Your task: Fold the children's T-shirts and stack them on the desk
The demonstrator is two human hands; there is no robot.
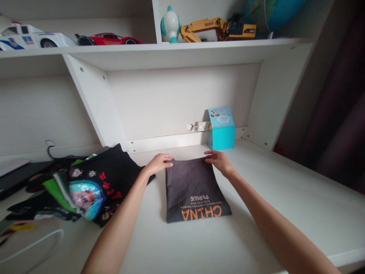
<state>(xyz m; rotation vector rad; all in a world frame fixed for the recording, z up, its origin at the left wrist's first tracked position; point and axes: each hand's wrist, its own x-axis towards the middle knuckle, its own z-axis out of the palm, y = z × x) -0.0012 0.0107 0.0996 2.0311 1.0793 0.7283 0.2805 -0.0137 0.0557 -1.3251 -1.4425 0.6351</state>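
A dark grey T-shirt (188,182), folded into a rough rectangle, lies on the white desk (182,247). Its orange and white lettering is upside down to me, along the edge nearest me. At the shirt's far left corner, my left hand (159,163) pinches the cloth between thumb and fingers. My right hand (219,161) grips the far right corner in the same way. Between the hands, the far edge runs nearly straight.
A heap of clothes (114,179), black on top, lies left of my left forearm. A turquoise desk calendar (223,133) stands behind my right hand, beside a power strip (203,126). Toy cars and a yellow toy excavator (205,27) sit on the shelf (182,51) above.
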